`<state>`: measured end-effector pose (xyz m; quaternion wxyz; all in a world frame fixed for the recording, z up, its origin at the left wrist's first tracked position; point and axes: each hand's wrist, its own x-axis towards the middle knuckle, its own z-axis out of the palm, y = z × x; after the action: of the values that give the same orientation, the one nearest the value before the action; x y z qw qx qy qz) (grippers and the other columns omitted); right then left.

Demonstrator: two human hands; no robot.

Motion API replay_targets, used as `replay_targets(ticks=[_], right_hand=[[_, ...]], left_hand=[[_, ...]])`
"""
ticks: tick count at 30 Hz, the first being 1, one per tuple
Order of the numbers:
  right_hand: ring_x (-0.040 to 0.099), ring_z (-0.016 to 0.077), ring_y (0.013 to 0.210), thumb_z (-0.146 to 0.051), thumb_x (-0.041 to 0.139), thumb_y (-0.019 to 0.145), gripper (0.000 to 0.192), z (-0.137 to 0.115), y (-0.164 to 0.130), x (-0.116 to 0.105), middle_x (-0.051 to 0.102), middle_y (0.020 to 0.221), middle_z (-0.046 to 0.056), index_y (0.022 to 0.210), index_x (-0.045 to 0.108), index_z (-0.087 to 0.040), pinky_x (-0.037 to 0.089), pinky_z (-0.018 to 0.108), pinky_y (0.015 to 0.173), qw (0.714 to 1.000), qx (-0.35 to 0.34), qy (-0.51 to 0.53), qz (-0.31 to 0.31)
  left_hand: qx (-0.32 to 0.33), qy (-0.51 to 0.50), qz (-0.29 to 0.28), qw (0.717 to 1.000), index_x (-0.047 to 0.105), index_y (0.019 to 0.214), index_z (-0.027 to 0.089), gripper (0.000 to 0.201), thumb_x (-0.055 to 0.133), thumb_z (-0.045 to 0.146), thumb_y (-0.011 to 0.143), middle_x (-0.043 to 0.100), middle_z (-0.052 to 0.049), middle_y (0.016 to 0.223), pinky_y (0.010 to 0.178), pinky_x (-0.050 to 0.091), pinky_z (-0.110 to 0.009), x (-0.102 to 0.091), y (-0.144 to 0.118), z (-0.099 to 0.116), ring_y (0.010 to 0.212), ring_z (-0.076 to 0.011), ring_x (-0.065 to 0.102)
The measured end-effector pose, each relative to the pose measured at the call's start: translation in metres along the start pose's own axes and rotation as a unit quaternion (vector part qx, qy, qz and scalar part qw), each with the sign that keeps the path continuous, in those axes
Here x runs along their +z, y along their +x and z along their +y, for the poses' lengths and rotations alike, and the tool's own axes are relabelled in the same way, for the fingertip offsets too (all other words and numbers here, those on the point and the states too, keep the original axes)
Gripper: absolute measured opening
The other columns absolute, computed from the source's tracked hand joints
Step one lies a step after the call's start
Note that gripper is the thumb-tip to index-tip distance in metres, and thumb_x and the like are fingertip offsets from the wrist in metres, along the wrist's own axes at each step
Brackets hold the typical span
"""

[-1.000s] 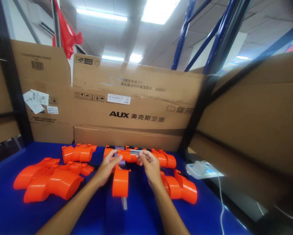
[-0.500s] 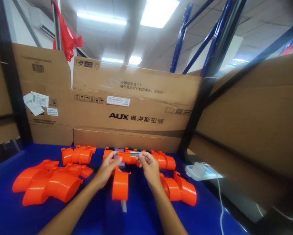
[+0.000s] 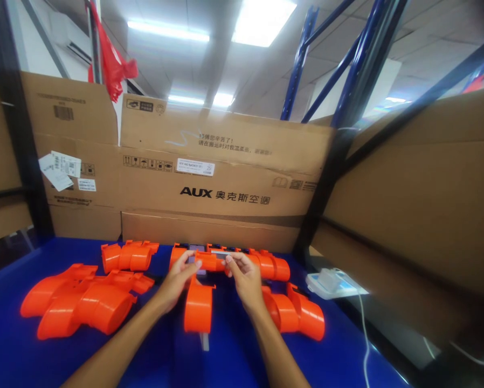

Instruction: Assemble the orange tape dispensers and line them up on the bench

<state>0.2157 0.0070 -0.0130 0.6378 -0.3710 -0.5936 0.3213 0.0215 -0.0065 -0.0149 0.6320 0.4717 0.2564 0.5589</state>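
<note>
Gripped orange plastic part point(image 3: 209, 261) near tabletop's point(image 3: 234, 355) back edge: left hand point(image 3: 176, 280) and right hand point(image 3: 244, 277), fingers curled, pinching its 2 ends.

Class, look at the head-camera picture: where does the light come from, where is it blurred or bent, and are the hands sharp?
Head view: ceiling light panel glares white; blue rack posts lean and smear near the edges, wide-lens distortion; left hand, right hand and the orange part they hold are fairly sharp.
</note>
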Motion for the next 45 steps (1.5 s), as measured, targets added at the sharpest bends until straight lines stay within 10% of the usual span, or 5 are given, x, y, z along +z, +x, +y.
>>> replay_targets(ticks=[45], right_hand=[[0.046, 0.0107, 0.051, -0.040, 0.069, 0.083, 0.032, -0.007, -0.011, 0.007, 0.059, 0.059, -0.001, 0.104, 0.076, -0.018, 0.037, 0.023, 0.048, 0.999, 0.003, -0.003, -0.048]], left_hand=[[-0.013, 0.035, -0.002, 0.999, 0.057, 0.114, 0.020, 0.050, 0.074, 0.049, 0.077, 0.065, 0.001, 0.061, 0.048, 0.040, -0.021, -0.001, -0.003, 0.001, 0.046, -0.0115, 0.055]])
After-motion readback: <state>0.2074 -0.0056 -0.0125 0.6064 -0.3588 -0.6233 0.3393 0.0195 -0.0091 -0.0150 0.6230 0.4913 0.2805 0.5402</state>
